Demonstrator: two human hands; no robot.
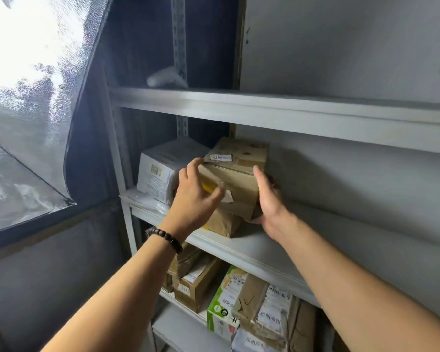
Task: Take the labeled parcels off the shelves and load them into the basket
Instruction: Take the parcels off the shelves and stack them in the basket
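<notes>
Got a white parcel [158,174] at the left end of the middle shelf [241,246], and just right of it the left hand [196,199], beaded bracelet [164,237] on the wrist, curling its fingers round the left edge of the box [236,179] with the thumb on the front. Resting on a flatter brown parcel [222,224] on that same shelf, small white label on top. Then the right hand [271,204] flat against the box's right side, fingers straight, thumb tucked underneath, plus more parcels [239,301] on the shelf below.
</notes>
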